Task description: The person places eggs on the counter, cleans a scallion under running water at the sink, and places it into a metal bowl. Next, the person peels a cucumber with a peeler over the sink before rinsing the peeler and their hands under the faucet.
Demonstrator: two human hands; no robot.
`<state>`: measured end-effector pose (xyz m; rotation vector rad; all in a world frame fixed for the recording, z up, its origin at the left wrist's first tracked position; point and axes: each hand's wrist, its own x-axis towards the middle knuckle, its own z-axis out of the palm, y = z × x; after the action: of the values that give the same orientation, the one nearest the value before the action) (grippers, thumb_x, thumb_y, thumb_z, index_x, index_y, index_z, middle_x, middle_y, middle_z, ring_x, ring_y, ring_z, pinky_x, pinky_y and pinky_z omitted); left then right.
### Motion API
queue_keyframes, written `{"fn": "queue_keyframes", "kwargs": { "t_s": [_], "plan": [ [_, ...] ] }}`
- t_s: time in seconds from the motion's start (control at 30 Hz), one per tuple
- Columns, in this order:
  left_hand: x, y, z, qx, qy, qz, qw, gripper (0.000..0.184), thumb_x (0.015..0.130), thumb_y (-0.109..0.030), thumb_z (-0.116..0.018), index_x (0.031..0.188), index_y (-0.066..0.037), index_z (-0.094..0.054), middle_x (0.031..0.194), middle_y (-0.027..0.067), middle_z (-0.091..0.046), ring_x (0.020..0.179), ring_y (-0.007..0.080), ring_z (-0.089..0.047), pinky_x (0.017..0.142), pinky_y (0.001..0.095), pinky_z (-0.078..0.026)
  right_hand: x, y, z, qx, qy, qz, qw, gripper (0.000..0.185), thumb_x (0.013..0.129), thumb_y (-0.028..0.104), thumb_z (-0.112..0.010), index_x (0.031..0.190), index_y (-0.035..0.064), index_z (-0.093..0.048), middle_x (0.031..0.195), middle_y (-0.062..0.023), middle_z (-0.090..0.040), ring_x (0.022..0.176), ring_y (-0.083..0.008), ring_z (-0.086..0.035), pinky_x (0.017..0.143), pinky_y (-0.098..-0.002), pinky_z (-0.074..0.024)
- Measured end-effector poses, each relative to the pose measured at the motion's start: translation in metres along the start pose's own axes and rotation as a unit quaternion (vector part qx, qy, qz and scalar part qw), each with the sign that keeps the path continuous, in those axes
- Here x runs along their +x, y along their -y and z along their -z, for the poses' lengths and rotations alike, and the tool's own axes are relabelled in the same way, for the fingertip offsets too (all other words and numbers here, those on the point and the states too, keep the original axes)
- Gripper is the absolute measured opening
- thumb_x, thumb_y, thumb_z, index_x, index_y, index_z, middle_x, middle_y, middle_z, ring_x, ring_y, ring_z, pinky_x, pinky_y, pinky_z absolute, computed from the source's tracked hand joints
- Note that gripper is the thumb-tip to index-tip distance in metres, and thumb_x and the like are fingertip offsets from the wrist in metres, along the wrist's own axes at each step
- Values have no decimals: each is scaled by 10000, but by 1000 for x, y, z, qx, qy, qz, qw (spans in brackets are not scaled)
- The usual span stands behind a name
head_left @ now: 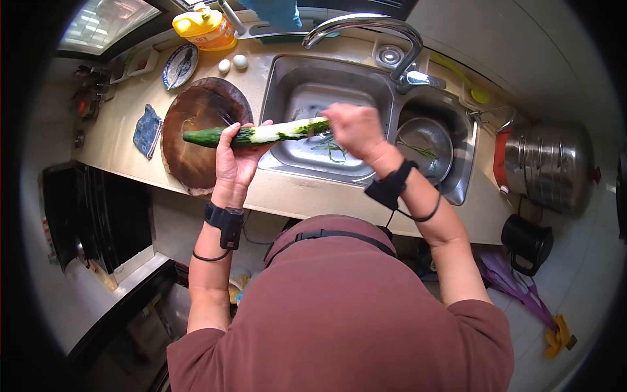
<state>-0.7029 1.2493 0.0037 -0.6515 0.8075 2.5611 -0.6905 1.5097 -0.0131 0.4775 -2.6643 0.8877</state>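
A long cucumber [277, 132] is held nearly level above the front left part of the sink. Its left end is dark green, while pale flesh with green streaks shows along the middle and right. My left hand [236, 160] grips it from below, thumb across the near side. At its right end is my right hand [358, 129], closed and blurred by motion; what its fingers hold is hidden. Green peel strips [336, 151] lie in the large sink basin [281, 81] beneath.
A round wooden chopping board [196, 153] lies left, beside a blue cloth [148, 130]. Behind are two eggs [232, 63], a patterned plate [180, 66] and a yellow jug [208, 32]. The faucet [366, 23] arches over the sink. A metal bowl [426, 130] sits in the small basin.
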Motion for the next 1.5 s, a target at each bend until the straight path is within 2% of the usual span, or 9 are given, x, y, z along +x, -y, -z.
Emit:
{"fn": "queue_keyframes", "kwargs": {
  "t_s": [0.1,0.33,0.47,0.6,0.7,0.9,1.1,1.33,1.5],
  "plan": [
    [-1,6,-8,4,1,13,1000,214,844,-174,-600,848,37,-635,1001,236,-634,1156,423,-519,977,607,-415,6,26,-15,-52,56,8,997,239,900,224,-507,704,99,-562,665,-101,-612,622,-276,-625,550,-391,-493],
    [-9,-37,5,-2,-19,-13,1000,222,828,-185,-607,840,33,-648,1002,227,-639,1160,424,-512,997,596,-398,-59,-106,-27,-164,116,-167,965,385,948,354,-443,737,94,-632,684,-141,-637,678,-326,-639,613,-429,-500],
    [-11,-32,-1,-2,0,0,1000,210,830,-176,-610,855,29,-643,994,220,-639,1159,432,-510,1002,604,-391,-48,-81,-2,-121,81,-174,974,349,948,339,-449,754,95,-607,699,-140,-627,690,-320,-635,606,-425,-495],
    [-8,-21,-7,21,8,-7,1000,202,811,-162,-621,873,30,-615,964,141,-636,1177,453,-486,1005,615,-380,-16,-24,10,2,35,-56,998,296,934,280,-479,732,83,-569,678,-132,-599,665,-329,-614,585,-415,-481],
    [-5,-19,-9,13,73,22,997,236,818,-183,-608,892,40,-631,1091,297,-578,1185,487,-458,1022,608,-361,0,10,4,-14,62,-3,998,280,925,264,-506,725,75,-555,673,-127,-589,640,-333,-602,559,-412,-466],
    [-8,-41,5,10,24,21,999,230,808,-176,-609,890,39,-628,1094,304,-570,1186,506,-446,1031,605,-349,-43,-84,-17,-88,146,-118,978,369,937,340,-473,714,74,-598,679,-152,-616,683,-346,-614,619,-447,-473],
    [-12,-42,10,-1,30,0,1000,233,796,-175,-620,893,37,-613,1090,299,-573,1189,509,-442,1036,600,-347,-45,-87,0,-67,80,-180,978,361,947,339,-450,740,92,-612,687,-139,-628,696,-345,-619,630,-442,-480],
    [-11,-40,5,1,70,15,997,247,795,-176,-622,903,44,-595,1117,298,-559,1210,499,-425,1047,594,-335,-13,-35,1,33,88,-64,993,360,947,324,-448,722,97,-613,691,-148,-617,690,-353,-611,623,-444,-476],
    [-9,-46,18,-11,38,18,999,245,805,-193,-617,889,37,-618,1107,301,-572,1200,491,-442,1045,595,-334,-40,-86,-22,-32,107,-136,984,354,940,346,-477,779,69,-626,672,-184,-597,668,-360,-599,601,-433,-461]
  ]
}}
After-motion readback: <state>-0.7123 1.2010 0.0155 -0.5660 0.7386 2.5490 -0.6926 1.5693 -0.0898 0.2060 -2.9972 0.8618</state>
